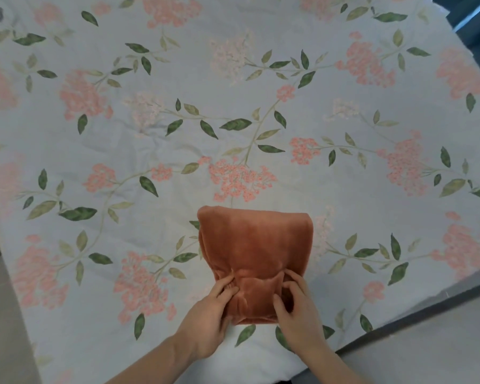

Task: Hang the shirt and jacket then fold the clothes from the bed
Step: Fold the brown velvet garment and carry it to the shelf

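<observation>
a: where's the garment (254, 245)?

b: on the bed (178, 112), near edge, right in front of you. rust-coloured plush, already down to a compact packet. long axis runs away from you, folded end far, loose end under your hands.

a: hands?

b: left hand (211, 314) curls its fingers into the fabric at the near-left corner, bunching it. right hand (297, 309) is at the near-right corner, fingers bent and pinching a fold. both clamped on the cloth, neither free.

a: which is nearer?

b: about level. they flank the near end, packet's centre between them. everything else of it lies forward of your fingers.

a: so next move?

b: my guess: you tuck or roll that near end forward along the long axis. keep both corners even or it skews.

a: other clothes?

b: none in view. can't tell what's left.
</observation>
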`<state>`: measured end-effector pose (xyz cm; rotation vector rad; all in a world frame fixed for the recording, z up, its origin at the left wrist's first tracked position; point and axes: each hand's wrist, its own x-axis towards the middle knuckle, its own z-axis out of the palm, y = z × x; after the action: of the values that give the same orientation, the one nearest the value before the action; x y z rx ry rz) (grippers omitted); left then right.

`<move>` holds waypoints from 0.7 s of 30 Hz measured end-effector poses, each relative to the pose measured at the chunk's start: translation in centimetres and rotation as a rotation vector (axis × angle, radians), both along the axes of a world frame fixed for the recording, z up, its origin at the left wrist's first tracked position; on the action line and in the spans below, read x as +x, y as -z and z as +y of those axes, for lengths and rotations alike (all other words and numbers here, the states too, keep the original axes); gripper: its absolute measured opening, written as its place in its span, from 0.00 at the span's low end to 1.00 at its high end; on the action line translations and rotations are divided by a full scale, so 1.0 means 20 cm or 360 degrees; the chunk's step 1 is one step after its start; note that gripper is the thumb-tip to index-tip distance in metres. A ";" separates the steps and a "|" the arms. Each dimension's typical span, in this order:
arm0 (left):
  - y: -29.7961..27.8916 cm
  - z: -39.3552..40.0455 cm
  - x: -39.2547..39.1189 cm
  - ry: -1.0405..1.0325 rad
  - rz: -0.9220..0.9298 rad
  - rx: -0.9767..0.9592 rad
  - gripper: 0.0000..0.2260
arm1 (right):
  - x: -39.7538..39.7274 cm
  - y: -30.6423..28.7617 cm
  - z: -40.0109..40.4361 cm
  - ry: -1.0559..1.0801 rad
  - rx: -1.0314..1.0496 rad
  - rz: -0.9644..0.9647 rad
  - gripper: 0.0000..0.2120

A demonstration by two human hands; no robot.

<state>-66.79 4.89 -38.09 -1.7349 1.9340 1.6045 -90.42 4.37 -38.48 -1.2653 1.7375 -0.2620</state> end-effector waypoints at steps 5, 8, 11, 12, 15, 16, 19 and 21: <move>-0.08 -0.20 -0.05 0.0353 -0.0350 0.0046 0.28 | 0.05 0.01 0.02 0.0113 -0.0007 0.0181 0.10; -0.24 -0.50 -0.12 0.0116 -0.0458 -0.0267 0.16 | 0.10 -0.06 0.01 0.0910 0.0248 0.0079 0.37; -0.31 -0.78 -0.18 -0.0195 -0.0313 -0.0669 0.13 | 0.19 -0.09 0.02 0.1633 0.0755 -0.0111 0.55; -0.29 -0.87 -0.20 -0.0178 -0.0259 -0.0727 0.18 | 0.22 -0.10 0.02 0.1788 0.0875 -0.0201 0.58; -0.15 -1.05 -0.23 0.0033 -0.0349 -0.0407 0.40 | 0.29 -0.11 0.00 0.1913 0.1111 -0.0559 0.56; -0.11 -1.08 -0.23 0.0079 -0.0400 -0.0210 0.45 | 0.30 -0.11 -0.01 0.1877 0.1131 -0.0628 0.51; -0.03 -1.08 -0.20 0.0129 -0.0545 0.0209 0.51 | 0.30 -0.05 -0.06 0.1890 0.1024 -0.0744 0.34; -0.05 -1.06 -0.18 0.0180 -0.0583 0.0206 0.43 | 0.28 -0.03 -0.08 0.1961 0.0942 -0.0809 0.25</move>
<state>-70.34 -16.27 -37.07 -1.6922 1.6831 1.2400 -84.82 2.73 -37.97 0.3854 1.7175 -0.6322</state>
